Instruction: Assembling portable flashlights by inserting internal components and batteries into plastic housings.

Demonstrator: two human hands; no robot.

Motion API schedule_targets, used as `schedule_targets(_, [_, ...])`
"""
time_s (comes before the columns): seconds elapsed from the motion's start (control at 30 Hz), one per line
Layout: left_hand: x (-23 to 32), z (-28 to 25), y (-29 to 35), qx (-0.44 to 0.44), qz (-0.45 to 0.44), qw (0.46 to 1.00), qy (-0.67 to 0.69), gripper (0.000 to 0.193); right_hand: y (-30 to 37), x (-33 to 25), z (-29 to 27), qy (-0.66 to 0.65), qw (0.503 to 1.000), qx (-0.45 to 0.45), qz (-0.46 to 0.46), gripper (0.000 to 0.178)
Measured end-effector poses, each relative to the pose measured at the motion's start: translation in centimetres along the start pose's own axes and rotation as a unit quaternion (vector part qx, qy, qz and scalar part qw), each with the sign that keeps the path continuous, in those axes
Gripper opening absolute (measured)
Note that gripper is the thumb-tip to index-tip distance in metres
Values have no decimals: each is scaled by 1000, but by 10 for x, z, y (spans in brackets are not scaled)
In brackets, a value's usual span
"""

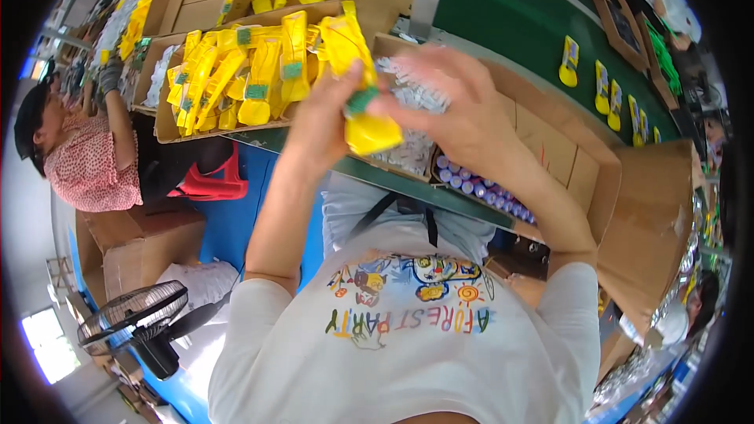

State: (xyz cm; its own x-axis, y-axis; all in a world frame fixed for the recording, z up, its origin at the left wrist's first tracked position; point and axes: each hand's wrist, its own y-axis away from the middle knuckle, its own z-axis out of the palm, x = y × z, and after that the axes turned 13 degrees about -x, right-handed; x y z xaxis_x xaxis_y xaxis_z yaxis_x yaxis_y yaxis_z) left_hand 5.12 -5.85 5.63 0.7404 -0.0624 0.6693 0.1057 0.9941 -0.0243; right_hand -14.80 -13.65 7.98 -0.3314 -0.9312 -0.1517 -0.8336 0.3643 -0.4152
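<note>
Both of my hands hold one yellow plastic toy part (355, 86) with a green patch, raised above the table edge. My left hand (323, 114) grips it from the left side. My right hand (448, 102) closes on it from the right, blurred by motion. Behind it lies a cardboard box (166, 129) filled with several more yellow parts (251, 74). Under my right hand is a box of small white pieces (412, 149).
A green conveyor belt (510, 23) carries yellow items (569, 63) at the right. Purple-capped tubes (479, 187) lie in a large cardboard box (597, 180). A person in a red patterned top (86, 165) sits at the left. A black fan (133, 318) stands on the floor.
</note>
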Motion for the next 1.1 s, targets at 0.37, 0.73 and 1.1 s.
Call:
schedule_targets(0.37, [-58, 20, 38, -15, 37, 975, -219, 50, -2, -30, 7, -508, 835, -121, 174, 11])
schedule_targets(0.73, [-55, 0, 43, 18, 28, 989, -146, 45, -45, 39, 73, -146, 946, -244, 154, 23])
schedule_targets(1.1, [-63, -11, 44, -9, -39, 992, -116, 46, -10, -1, 43, 21, 983, 10, -184, 33])
